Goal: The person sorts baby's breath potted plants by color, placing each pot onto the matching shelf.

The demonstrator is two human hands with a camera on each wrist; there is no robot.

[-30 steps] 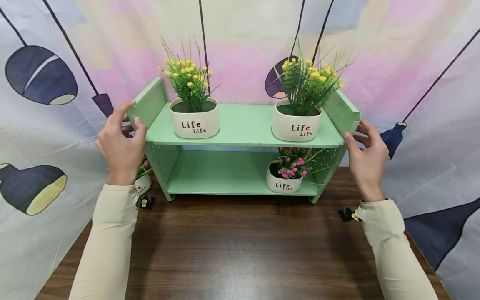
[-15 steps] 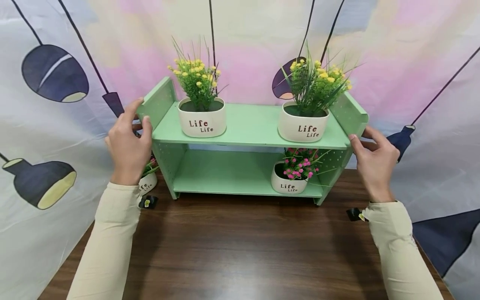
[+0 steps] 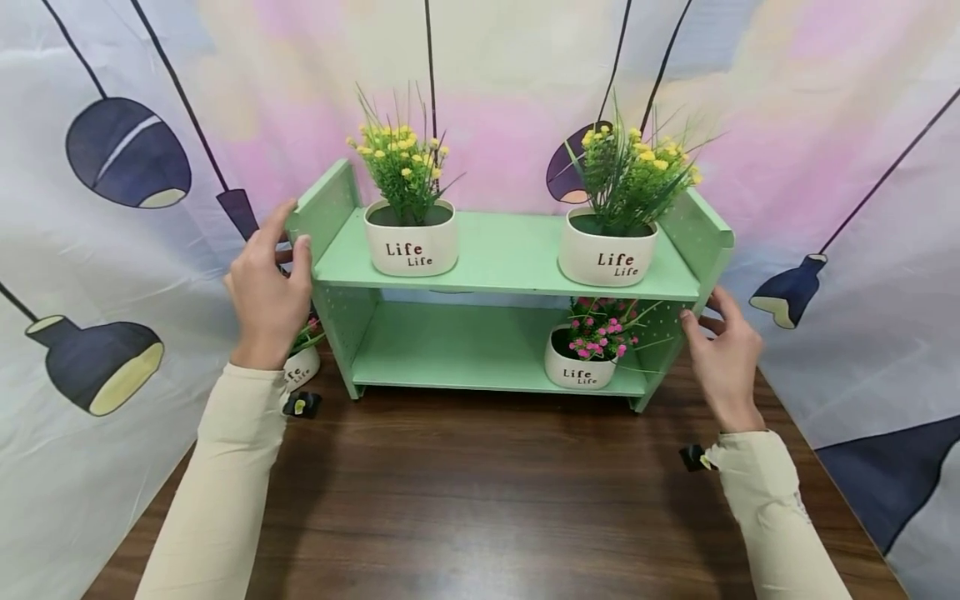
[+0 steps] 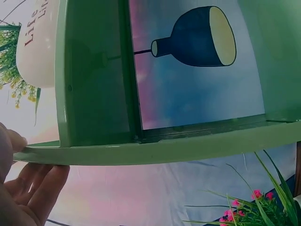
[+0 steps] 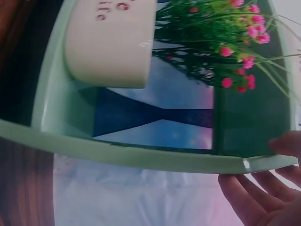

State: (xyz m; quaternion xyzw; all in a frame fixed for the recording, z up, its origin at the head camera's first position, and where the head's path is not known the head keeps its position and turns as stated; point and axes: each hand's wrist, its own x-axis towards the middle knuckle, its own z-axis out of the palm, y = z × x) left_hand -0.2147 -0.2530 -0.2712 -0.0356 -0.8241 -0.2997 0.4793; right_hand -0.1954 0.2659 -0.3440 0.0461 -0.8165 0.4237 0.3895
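A small green two-tier shelf (image 3: 506, 250) stands on the table. My left hand (image 3: 267, 304) grips its left side panel near the top, thumb on one face and fingers on the other, as the left wrist view shows. Lower on the opposite panel, my right hand (image 3: 723, 362) holds the edge between thumb (image 5: 287, 143) and fingers. The top board carries a white pot with yellow flowers (image 3: 411, 242) on the left and another yellow-flowered pot (image 3: 609, 250) on the right. A pink-flowered pot (image 3: 581, 369) sits at the right of the lower board.
Another pink-flowered pot (image 3: 302, 368) stands on the table just left of the shelf, partly hidden by my left arm. The brown wooden table (image 3: 480, 492) extends in front. A curtain (image 3: 495, 100) printed with lamps hangs close behind and along the sides.
My right hand has slid down the right panel, from near its top to below the upper board. The left hand keeps its hold. The shelf appears shifted right in the view, as does the backdrop.
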